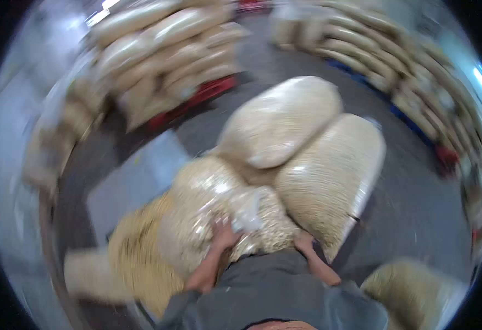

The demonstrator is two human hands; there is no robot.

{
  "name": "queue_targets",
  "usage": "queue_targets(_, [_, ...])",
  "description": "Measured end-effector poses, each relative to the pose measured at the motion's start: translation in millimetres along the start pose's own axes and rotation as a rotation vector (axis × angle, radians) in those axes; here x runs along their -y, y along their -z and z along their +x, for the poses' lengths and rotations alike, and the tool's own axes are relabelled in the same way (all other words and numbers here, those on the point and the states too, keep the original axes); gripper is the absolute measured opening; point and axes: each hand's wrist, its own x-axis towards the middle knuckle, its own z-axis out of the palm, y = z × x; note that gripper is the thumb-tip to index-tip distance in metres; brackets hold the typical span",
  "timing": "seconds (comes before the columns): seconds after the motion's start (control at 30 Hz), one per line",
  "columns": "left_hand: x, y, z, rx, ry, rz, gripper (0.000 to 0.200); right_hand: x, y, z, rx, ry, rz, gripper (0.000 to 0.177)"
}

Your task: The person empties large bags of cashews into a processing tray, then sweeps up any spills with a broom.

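Against my body leans a clear plastic sack (276, 223) filled with pale pieces, its loose plastic bunched near the middle. My left hand (225, 235) is on the plastic at the sack's left part; blur hides how its fingers are set. At the sack's right edge is my right hand (303, 240), its fingers mostly hidden against the sack. Two large full sacks lie just beyond, one at the top (285, 118) and one at the right (329, 176). Another bulging sack (197, 187) adjoins on the left.
Yellowish sacks (142, 253) lie at the lower left beside a grey flat sheet (139, 176). Another sack (411, 291) is at the lower right. Stacked sacks stand on a red pallet (194, 102) at the upper left and a blue pallet (408, 118) at the right.
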Motion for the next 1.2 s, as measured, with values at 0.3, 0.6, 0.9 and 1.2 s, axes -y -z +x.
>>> queue_targets(0.3, [10.8,-22.5,9.5,0.013,-0.039,0.131,0.103,16.1,18.8,-14.0,0.184,-0.104,0.183,0.064])
queue_targets(0.6, [14.8,-24.7,15.1,0.09,0.026,0.167,0.107,10.7,10.4,-17.3,0.141,-0.088,0.179,0.071])
queue_targets(0.9, [19.4,-30.3,18.0,0.074,0.012,0.128,0.108,10.7,15.4,-16.7,0.144,-0.079,0.199,0.069])
queue_targets(1.2, [18.1,-26.5,15.9,0.079,-0.008,0.134,0.106,8.8,12.4,-11.3,0.226,-0.077,0.178,0.073])
